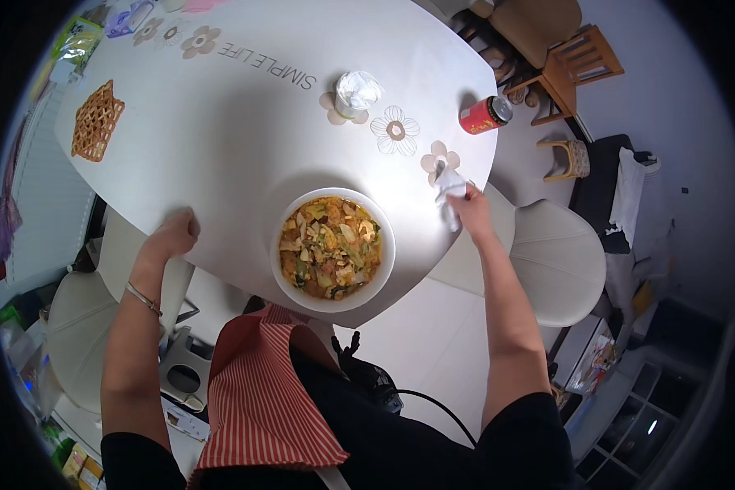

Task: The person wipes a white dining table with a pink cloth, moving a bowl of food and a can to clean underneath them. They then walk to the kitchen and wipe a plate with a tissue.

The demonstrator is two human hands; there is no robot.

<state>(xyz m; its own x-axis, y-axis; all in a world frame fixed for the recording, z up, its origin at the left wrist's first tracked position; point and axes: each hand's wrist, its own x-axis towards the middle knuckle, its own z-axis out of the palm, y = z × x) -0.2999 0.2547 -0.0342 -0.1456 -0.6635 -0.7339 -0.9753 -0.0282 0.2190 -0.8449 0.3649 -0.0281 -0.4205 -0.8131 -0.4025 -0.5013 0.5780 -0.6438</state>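
Note:
My right hand (473, 211) grips a crumpled white tissue or cloth (450, 190) at the right edge of the white table (233, 153), over a printed flower. At the left table edge rests my left hand (174, 234), fingers curled under; nothing shows in it, though its inside is hidden. Between the hands, near the front edge, stands a large white bowl (332, 250) of stew with vegetables in reddish broth. Beyond my right hand a red drink can (485, 115) stands upright. Further back is a small tub (357, 93) with crumpled white material in it.
A woven trivet or basket piece (98, 121) lies at the table's left. Tissue packs (128, 18) and other packets sit at the far left. Pale padded chairs (554, 263) stand close on both sides, with a wooden chair (563, 73) behind at right.

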